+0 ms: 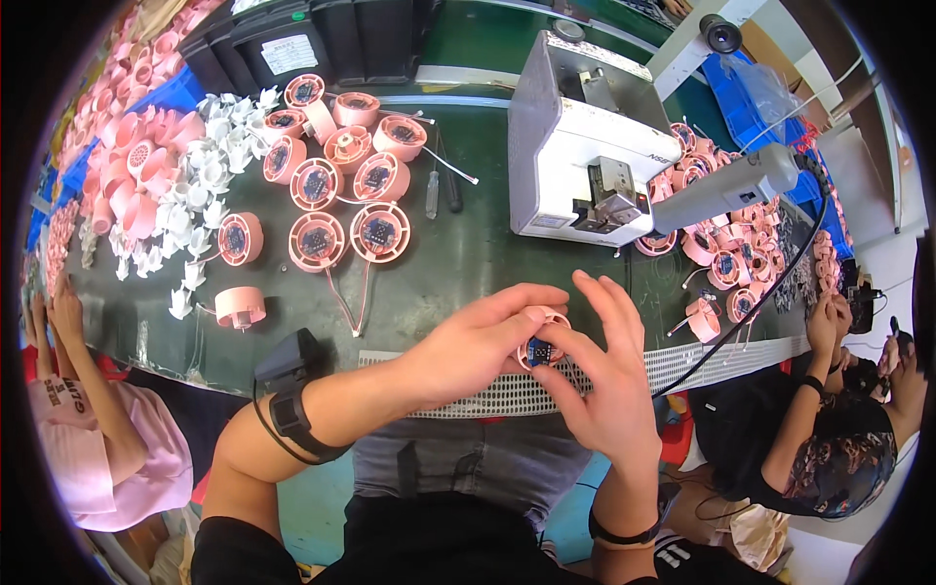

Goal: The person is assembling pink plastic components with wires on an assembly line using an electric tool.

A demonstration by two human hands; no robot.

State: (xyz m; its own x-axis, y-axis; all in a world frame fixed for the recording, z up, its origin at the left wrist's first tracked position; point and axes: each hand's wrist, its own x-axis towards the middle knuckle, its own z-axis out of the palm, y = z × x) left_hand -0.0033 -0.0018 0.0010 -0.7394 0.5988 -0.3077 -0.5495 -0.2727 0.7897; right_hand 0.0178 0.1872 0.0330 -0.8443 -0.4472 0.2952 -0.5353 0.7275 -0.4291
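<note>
So right up front I've got both hands over the near edge of the bench, and the thing I'm working on, a small round pink housing (537, 353) with a blue circuit board facing up, sits between them. My left hand (485, 334) is gripping it from the left, and my right hand (611, 380) has it by thumb and index finger, with the other fingers spread loosely up and away. Below my hands there's a white perforated strip (487, 402) running along the near edge. A bit further in on the left, a pink unit (240, 306) lies tipped on its side on the green bench (458, 263), and past it is a loose cluster of pink housings (317, 242), boards showing on most, some trailing thin wires. Over on the right there's a big heap of similar units (731, 258), with a grey cylindrical tool (726, 190) angled above it. Further off, two screwdrivers (432, 195) lie near the middle, a boxy white machine (585, 146) stands right of them, white petal-shaped parts (200, 185) are piled on the left, and a black bin (302, 44) is at the far side.
</note>
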